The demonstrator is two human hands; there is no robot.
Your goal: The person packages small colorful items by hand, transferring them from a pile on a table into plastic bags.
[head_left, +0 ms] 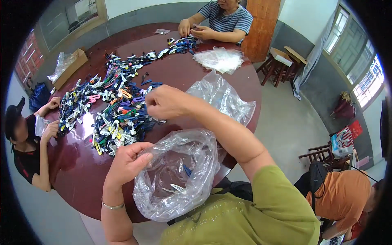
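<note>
My left hand [127, 163], with a bangle at the wrist, pinches the rim of a large clear plastic bag [143, 196]. The bag gapes open at the table's near edge, with a white snap hair clip [178, 188] and a dark blue clip [187, 170] inside. Beyond it, my right hand [165, 102] is over the right side of a big pile of snap hair clips [118, 118], its fingers curled closed. Whatever those fingers hold, if anything, is hidden. The clips are mostly navy and white, with some yellow, orange, pink and purple.
The round dark red table [73, 171] bears another crumpled clear bag [222, 96], a stack of flat clear bags [219, 59] and a cardboard box [71, 68]. Two people handle things at the left and far edges. Behind at right, a person in orange [341, 200] bends over near stools.
</note>
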